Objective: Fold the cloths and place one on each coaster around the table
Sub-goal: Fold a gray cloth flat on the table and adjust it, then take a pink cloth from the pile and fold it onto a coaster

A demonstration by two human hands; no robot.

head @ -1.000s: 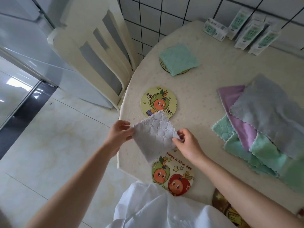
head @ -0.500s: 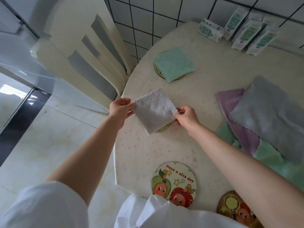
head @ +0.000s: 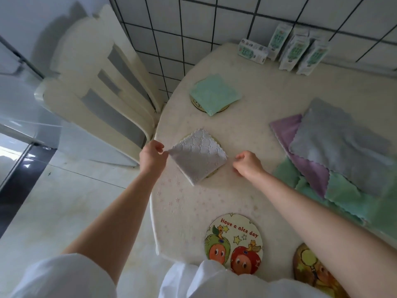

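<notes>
A folded grey cloth (head: 198, 154) lies on a round coaster near the table's left edge, almost hiding it. My left hand (head: 151, 157) pinches the cloth's left corner. My right hand (head: 247, 163) hovers just right of the cloth, fingers curled, holding nothing. Farther back, a folded green cloth (head: 214, 93) covers another coaster (head: 223, 108). A coaster reading "Have a nice day" (head: 234, 244) and a darker coaster (head: 309, 269) lie bare at the near edge. Unfolded grey (head: 339, 143), purple (head: 285, 130) and green (head: 343, 196) cloths are piled at the right.
The round table (head: 268, 100) has a cream cover. Several small cartons (head: 290, 50) stand at the back against the tiled wall. A cream chair (head: 103, 100) stands close to the table's left side. My white clothing fills the bottom edge.
Both hands carried the folded grey cloth away from me and set it down on the coaster. My right hand has let go and pulled slightly right; my left still pinches a corner.
</notes>
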